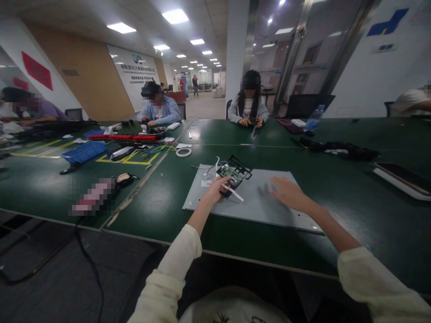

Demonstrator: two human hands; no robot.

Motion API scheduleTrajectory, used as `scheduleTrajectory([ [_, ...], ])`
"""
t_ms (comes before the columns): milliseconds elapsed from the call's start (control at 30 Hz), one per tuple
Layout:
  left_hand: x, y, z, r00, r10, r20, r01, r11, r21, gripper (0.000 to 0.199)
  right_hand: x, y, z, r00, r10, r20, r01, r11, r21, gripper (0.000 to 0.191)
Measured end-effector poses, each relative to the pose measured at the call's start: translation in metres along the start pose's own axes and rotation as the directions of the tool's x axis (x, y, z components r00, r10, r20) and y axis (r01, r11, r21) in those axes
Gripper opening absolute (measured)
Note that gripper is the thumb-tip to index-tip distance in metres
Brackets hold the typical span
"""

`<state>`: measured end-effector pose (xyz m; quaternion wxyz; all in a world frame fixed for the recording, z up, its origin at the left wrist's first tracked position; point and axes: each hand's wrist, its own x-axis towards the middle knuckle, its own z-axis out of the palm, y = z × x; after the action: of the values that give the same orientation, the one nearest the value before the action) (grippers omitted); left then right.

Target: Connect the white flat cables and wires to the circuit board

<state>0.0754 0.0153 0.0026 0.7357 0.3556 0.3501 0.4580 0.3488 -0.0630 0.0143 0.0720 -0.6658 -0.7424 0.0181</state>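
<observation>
My left hand [218,188] grips a green circuit board [230,174] with a black frame [243,168] around it, tilted above the left part of a flat grey panel [256,208]. A white ribbon cable [236,193] hangs from the board toward me, and thin wires [211,170] stick out on its left side. Over the right part of the panel, my right hand [286,192] has its fingers apart and holds nothing. The panel lies flat on the green table [161,197].
To the left are a white tape roll [183,152], a blue bin [84,152] and red strips [124,137]. A tablet-like device [404,177], black cables [340,149] and a bottle [314,119] are on the right. People sit across the table.
</observation>
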Motion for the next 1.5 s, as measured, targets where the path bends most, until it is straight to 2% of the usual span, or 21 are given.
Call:
scheduleTrajectory([
  [67, 0.0, 0.0, 0.0, 1.0, 0.0, 0.014, 0.0, 1.0, -0.012, 0.021, 0.012, 0.015, 0.011, 0.982, 0.186, -0.031, -0.188, 0.979, -0.076, 0.058],
  [100, 0.001, 0.0, 0.001, 1.0, -0.004, 0.014, 0.004, 1.0, -0.016, 0.02, 0.017, 0.02, 0.018, 0.969, 0.241, -0.043, -0.245, 0.964, -0.104, 0.056],
  [233, 0.002, 0.001, 0.002, 1.0, -0.018, 0.0, 0.018, 1.0, -0.02, 0.021, 0.026, 0.022, 0.04, 0.948, 0.292, -0.128, -0.313, 0.93, -0.194, 0.052],
  [333, 0.002, 0.001, 0.003, 0.999, -0.041, -0.011, 0.041, 0.999, -0.004, 0.022, 0.028, 0.02, 0.048, 0.942, 0.288, -0.175, -0.322, 0.921, -0.219, 0.052],
  [467, 0.001, 0.002, 0.005, 0.997, -0.069, -0.035, 0.071, 0.996, 0.044, 0.02, 0.033, 0.023, 0.051, 0.942, 0.283, -0.18, -0.321, 0.916, -0.242, 0.053],
  [667, 0.001, 0.008, 0.003, 0.996, -0.093, 0.004, 0.093, 0.993, 0.066, 0.025, 0.044, 0.023, 0.05, 0.95, 0.258, -0.176, -0.298, 0.917, -0.266, 0.052],
  [967, 0.009, 0.012, -0.003, 0.988, -0.14, 0.059, 0.142, 0.989, -0.028, 0.033, 0.053, 0.025, 0.048, 0.957, 0.233, -0.173, -0.267, 0.94, -0.213, 0.052],
  [1233, 0.015, 0.01, -0.002, 0.978, -0.206, 0.008, 0.206, 0.978, 0.015, 0.026, 0.054, 0.043, 0.051, 0.963, 0.219, -0.155, -0.239, 0.962, -0.13, 0.051],
  [1400, 0.018, 0.007, -0.002, 0.971, -0.23, 0.059, 0.226, 0.972, 0.06, 0.028, 0.055, 0.047, 0.053, 0.961, 0.222, -0.166, -0.243, 0.963, -0.117, 0.052],
  [1500, 0.018, 0.007, -0.002, 0.97, -0.24, 0.046, 0.236, 0.969, 0.074, 0.028, 0.055, 0.045, 0.051, 0.961, 0.225, -0.161, -0.247, 0.96, -0.13, 0.052],
])
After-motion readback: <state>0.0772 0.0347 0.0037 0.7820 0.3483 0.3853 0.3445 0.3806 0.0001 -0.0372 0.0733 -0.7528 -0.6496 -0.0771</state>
